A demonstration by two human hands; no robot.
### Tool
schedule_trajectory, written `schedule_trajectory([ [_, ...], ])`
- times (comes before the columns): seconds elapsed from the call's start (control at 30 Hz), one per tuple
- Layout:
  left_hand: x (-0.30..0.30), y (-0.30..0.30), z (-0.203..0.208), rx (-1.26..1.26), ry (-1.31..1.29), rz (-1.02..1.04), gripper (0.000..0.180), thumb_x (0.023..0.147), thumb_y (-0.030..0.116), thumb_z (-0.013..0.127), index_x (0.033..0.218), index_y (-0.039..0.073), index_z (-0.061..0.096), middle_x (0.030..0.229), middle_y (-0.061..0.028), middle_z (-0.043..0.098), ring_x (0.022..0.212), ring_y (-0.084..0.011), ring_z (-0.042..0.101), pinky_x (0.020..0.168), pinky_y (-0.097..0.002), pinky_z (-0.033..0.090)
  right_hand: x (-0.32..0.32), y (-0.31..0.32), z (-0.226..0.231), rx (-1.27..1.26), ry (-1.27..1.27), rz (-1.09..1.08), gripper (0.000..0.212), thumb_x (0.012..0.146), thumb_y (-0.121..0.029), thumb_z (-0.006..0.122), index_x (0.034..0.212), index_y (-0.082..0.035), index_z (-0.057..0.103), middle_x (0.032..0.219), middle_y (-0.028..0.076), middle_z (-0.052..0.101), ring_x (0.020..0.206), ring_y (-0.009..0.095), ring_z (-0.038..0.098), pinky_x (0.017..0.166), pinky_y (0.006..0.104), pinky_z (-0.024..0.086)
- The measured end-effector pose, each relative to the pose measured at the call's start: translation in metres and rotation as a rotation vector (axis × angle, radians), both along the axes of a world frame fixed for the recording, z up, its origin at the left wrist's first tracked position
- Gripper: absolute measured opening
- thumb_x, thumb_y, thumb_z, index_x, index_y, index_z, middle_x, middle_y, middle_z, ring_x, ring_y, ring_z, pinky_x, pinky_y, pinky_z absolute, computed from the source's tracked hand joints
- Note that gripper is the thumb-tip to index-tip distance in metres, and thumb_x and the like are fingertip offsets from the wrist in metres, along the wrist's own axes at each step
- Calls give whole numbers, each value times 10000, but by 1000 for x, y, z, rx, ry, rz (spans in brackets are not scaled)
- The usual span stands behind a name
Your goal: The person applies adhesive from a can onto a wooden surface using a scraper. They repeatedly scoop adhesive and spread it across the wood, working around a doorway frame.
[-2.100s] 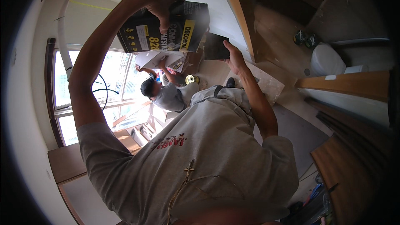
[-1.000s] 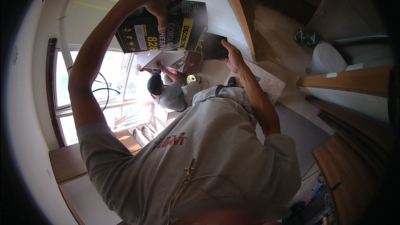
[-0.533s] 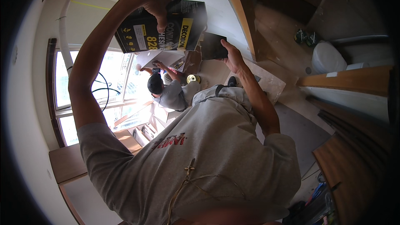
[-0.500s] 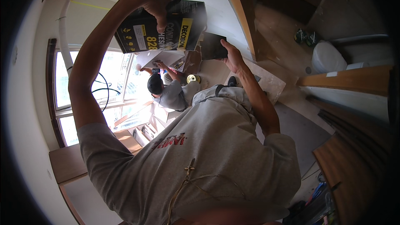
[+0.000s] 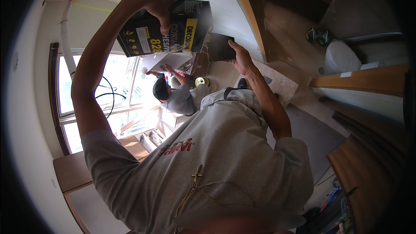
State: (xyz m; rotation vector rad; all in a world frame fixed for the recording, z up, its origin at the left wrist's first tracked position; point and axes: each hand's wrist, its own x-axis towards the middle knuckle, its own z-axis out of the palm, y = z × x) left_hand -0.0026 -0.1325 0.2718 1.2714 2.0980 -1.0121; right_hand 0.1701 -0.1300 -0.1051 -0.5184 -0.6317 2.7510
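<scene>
High in the view, my left hand is wrapped over the upper side of a black adhesive tin with yellow panels, which it holds tilted. The tin's far side and most of its top are out of sight. To its right, my right hand pinches a dark flat rectangular piece by its right edge, thumb on the near face. The piece's left edge lies close by the tin's lower right corner; whether they touch I cannot tell.
A person in a black cap crouches below the tin, hands at a pale panel. A round yellow tin stands on the floor beside them. Bright windows are at left, wooden boards at lower right, a wooden frame edge beyond my right hand.
The adhesive tin and the dark flat piece have shifted very slightly left, along with my hands. Both grips stay the same.
</scene>
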Motion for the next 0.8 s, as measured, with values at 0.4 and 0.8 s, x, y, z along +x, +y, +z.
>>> schedule_trajectory([
  [0.4,1,-1,1,10,-2,17,1199,444,175,972,1521,139,445,1212,-191,758,964,-345,790,869,-493,651,0,1,0,-28,25,-6,418,1038,-390,658,1348,-113,612,1235,62,724,1093,206,715,848,422,605],
  [0.8,1,-5,0,16,14,8,1151,454,175,976,1485,138,465,1166,-182,772,927,-332,796,827,-480,663,1,1,5,-32,-8,0,401,1049,-374,639,1347,-107,607,1238,69,720,1086,221,721,842,439,610],
])
